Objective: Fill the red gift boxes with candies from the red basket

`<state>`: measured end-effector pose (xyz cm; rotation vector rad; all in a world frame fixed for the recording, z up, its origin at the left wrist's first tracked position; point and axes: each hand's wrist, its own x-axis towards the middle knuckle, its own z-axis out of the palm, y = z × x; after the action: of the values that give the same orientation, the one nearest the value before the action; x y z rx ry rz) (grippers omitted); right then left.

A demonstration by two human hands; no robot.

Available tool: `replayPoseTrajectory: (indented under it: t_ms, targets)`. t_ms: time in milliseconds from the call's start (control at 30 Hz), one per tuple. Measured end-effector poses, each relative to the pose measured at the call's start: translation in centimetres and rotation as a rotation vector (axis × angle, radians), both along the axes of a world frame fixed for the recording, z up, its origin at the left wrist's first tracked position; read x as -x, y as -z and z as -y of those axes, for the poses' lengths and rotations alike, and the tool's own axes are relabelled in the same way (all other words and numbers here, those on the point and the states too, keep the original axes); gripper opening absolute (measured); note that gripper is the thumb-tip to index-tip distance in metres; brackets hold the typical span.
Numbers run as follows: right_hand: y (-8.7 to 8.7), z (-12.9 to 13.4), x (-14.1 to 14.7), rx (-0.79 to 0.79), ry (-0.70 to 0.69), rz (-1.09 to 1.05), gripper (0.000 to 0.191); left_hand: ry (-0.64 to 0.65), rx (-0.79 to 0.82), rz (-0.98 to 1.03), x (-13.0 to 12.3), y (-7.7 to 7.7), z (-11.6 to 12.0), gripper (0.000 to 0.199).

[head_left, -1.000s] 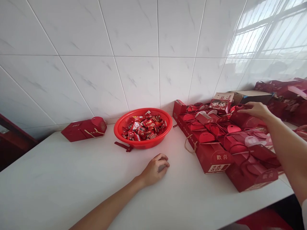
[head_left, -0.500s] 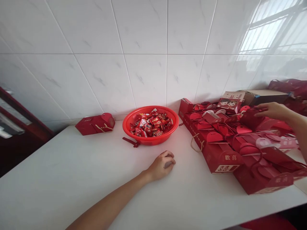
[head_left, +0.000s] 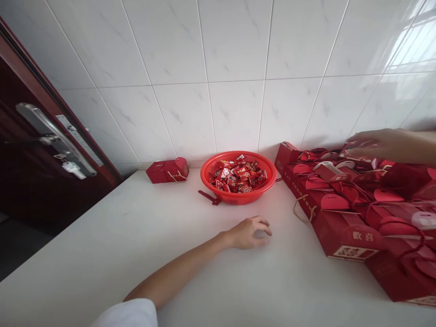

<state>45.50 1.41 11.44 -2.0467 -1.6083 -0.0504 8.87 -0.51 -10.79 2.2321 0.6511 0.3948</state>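
Note:
My left hand (head_left: 250,232) rests on the white table, its fingers loosely bent and apart with nothing visible in them. Just beyond it stands a red plastic basket (head_left: 238,198) filled with red-wrapped candies (head_left: 238,175). To the right, my right hand (head_left: 384,143) is over the rows of red gift boxes (head_left: 347,231), at a small printed box (head_left: 357,153) that it largely covers. Its fingers point left and are blurred, so whether they grip that box is unclear. Several gift boxes have rounded top flaps and cord handles.
One red gift box (head_left: 166,171) with a light cord lies by the wall at the back left. A dark red strip (head_left: 209,197) lies against the basket's front. White tiles (head_left: 235,113) rise behind the table (head_left: 163,227); a dark red door (head_left: 44,122) stands at the left.
The view has turned left, bringing the door in. My right hand has moved from a dark red item among the boxes to the printed box. The left hand's fingers have loosened slightly.

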Motion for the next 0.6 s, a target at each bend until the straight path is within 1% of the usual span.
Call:
replayPoseTrajectory:
  t_ms: [33,100,133,167,200,233,267,333,367,400,433,500,533,600]
  targets:
    - [0.2,0.7,2.3,0.11,-0.2,0.048,0.021,0.091,0.044,-0.035,0.6,-1.3,0.1,0.024]
    - [1.2,2.6,6.9,0.162,-0.553,0.116,0.031,0.279,0.172,-0.069,2.3,-4.2,0.2,0.027]
    - [2.0,3.7,9.1,0.179,-0.73,0.137,0.035,0.333,0.243,-0.06,3.3,-5.7,0.1,0.026]
    - [3.0,5.0,11.1,0.192,-0.868,0.159,0.035,0.354,0.29,-0.047,4.5,-7.2,-0.1,0.026]
    - [4.2,6.2,13.1,0.218,-0.981,0.177,0.036,0.324,0.277,-0.013,5.8,-8.6,-0.7,0.026]
    - [5.5,7.4,15.0,0.264,-1.085,0.197,0.038,0.231,0.22,0.043,7.1,-9.9,-1.5,0.027]
    - [6.9,8.4,16.7,0.29,-1.199,0.202,0.038,0.072,0.145,0.106,8.5,-10.9,-2.5,0.029]
    - [10.1,9.8,19.5,0.355,-1.358,0.14,0.034,-0.361,-0.045,0.194,11.2,-12.4,-5.4,0.027]
    - [11.8,10.2,20.7,0.396,-1.397,0.089,0.033,-0.63,-0.132,0.19,12.5,-12.8,-7.0,0.024]
    - [13.4,10.5,21.8,0.425,-1.411,0.021,0.031,-0.896,-0.191,0.132,13.7,-13.1,-8.7,0.026]
    - [15.1,10.6,22.6,0.441,-1.406,-0.045,0.029,-1.037,-0.211,0.101,14.8,-13.2,-10.3,0.032]
    - [18.1,10.7,24.1,0.463,-1.383,-0.195,0.028,-1.221,-0.222,0.037,16.8,-13.1,-13.0,0.039]
    - [19.5,10.8,24.6,0.476,-1.357,-0.265,0.028,-1.288,-0.22,-0.001,17.5,-13.0,-14.0,0.041]
    - [21.7,11.0,25.4,0.506,-1.274,-0.419,0.027,-1.367,-0.206,-0.073,18.6,-12.7,-15.4,0.043]
